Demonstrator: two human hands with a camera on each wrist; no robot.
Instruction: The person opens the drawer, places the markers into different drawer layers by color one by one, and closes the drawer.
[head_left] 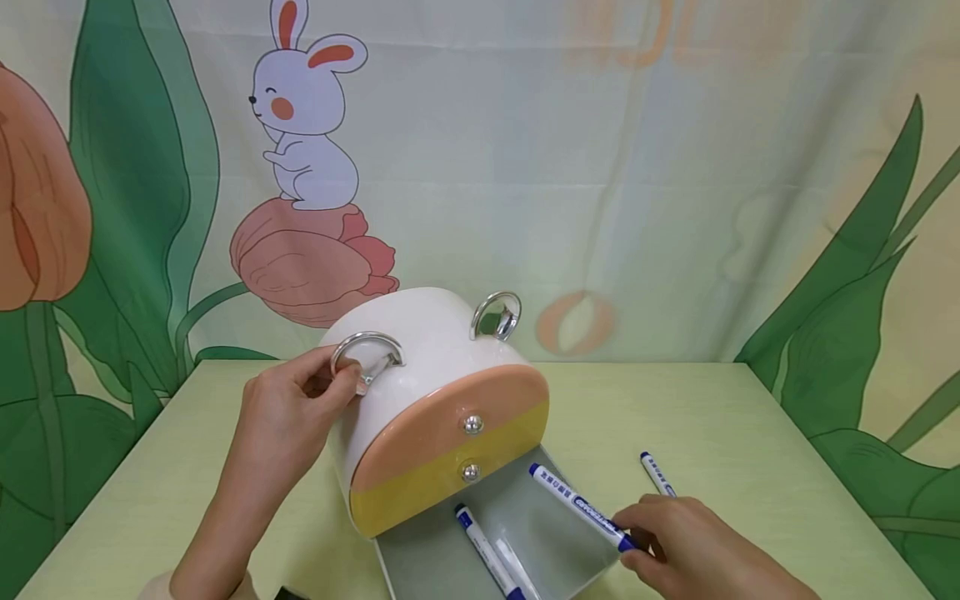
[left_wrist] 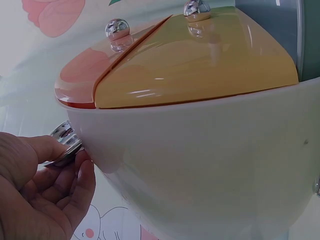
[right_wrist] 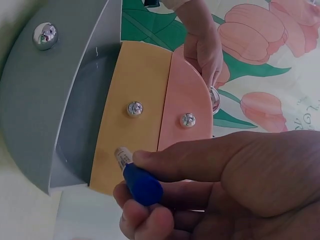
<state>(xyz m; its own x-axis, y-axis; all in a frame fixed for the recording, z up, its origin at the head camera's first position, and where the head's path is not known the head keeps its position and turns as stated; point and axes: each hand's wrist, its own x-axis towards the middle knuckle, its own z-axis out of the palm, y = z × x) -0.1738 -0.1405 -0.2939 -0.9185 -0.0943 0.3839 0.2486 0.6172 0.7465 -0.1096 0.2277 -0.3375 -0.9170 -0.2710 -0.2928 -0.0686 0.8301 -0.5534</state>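
A rounded white storage box (head_left: 423,329) stands on the table with an orange drawer front (head_left: 420,425) above a yellow one (head_left: 420,479), both pushed in. Below them the grey bottom drawer (head_left: 420,560) is pulled out. My left hand (head_left: 285,425) grips the silver ring handle (head_left: 367,336) on the box's left side, thumb and fingers around it. With thumb and fingers, my right hand (head_left: 693,542) pinches a whiteboard marker (head_left: 577,504) near one blue end, its other end pointing over the drawer. Another marker (head_left: 487,552) lies inside that drawer.
To the right of the box, a third marker (head_left: 657,473) lies on the pale green table (head_left: 750,442), partly behind my right hand. A second silver ring (head_left: 497,315) rises from the box's right side. Behind the table hangs a printed backdrop (head_left: 480,167).
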